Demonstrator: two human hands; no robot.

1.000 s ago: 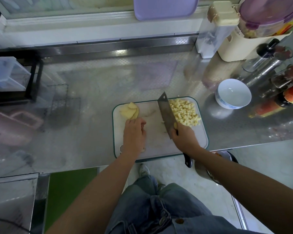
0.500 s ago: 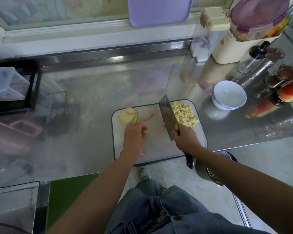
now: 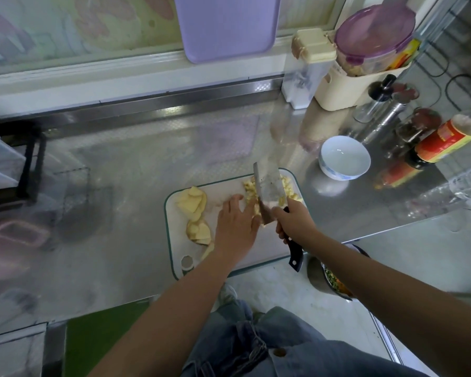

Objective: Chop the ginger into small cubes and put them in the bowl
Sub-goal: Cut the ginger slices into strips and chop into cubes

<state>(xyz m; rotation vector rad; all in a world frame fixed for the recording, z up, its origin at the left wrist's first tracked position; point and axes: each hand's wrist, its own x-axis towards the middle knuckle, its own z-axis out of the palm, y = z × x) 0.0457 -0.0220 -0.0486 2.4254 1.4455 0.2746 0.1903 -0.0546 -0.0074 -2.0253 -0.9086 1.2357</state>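
Observation:
A white cutting board [image 3: 174, 240] with a green rim lies at the counter's front edge. Ginger slices [image 3: 192, 204] lie on its left side, in a far pile and a near pile. Small ginger cubes [image 3: 290, 187] are heaped at its far right. My right hand [image 3: 292, 220] grips the black handle of a cleaver [image 3: 267, 190], whose blade lies tilted over the cubes. My left hand [image 3: 235, 225] lies flat with straight fingers, its fingertips touching cubes beside the blade. A white bowl [image 3: 344, 157] stands empty on the counter, right of the board.
Sauce bottles [image 3: 443, 141], a grinder [image 3: 384, 117] and a cream caddy [image 3: 343, 89] with containers crowd the back right. A purple tray [image 3: 226, 25] leans on the window. A black rack [image 3: 30, 164] stands at left. A metal pot [image 3: 331, 281] sits below the counter edge.
My left hand left the ginger slices and slid right to the cubes, fingers now straight. The cleaver's blade has tipped over the cube heap. A second pile of slices now shows.

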